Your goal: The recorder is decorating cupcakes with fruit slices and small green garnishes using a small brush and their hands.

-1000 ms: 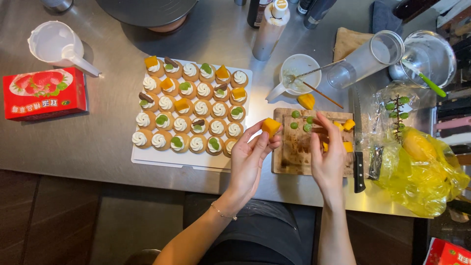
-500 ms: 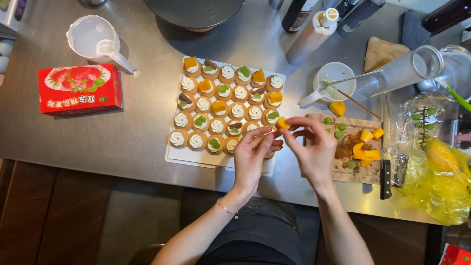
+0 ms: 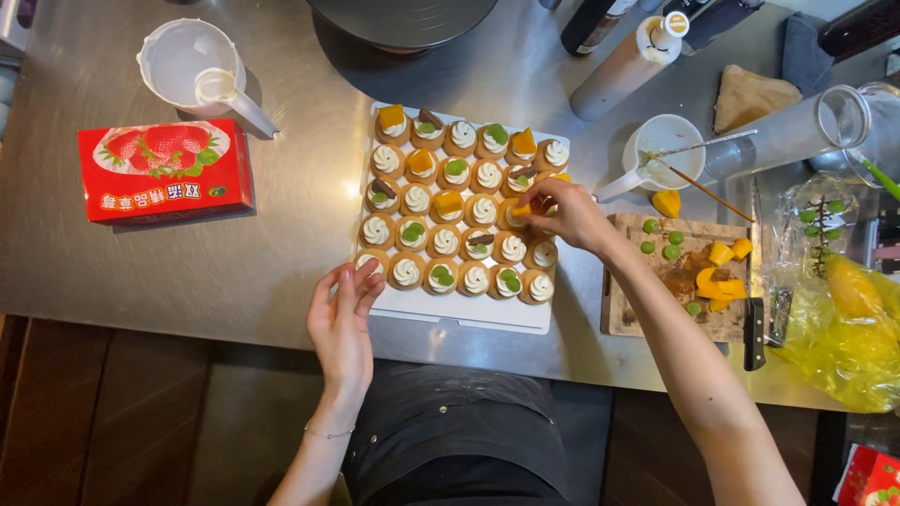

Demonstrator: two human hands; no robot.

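While the right hand (image 3: pixel 562 214) pinches a small orange fruit piece (image 3: pixel 521 210) over the tarts, the left hand (image 3: pixel 343 319) hovers open at the tray's near-left corner.

A flat red box (image 3: pixel 165 171) printed with strawberries lies on the steel tabletop (image 3: pixel 281 272), left of the white tray (image 3: pixel 469 314), below a white measuring cup (image 3: pixel 187 64). The right arm reaches in from the lower right, its grip narrow on the fruit piece above the tray's right-hand rows; the left grip is wide and holds nothing. The cream-topped tarts (image 3: pixel 446 242) sit in rows, some carrying orange, green or brown toppings. A wooden cutting board (image 3: pixel 656 314) with cut fruit lies just right of the tray.
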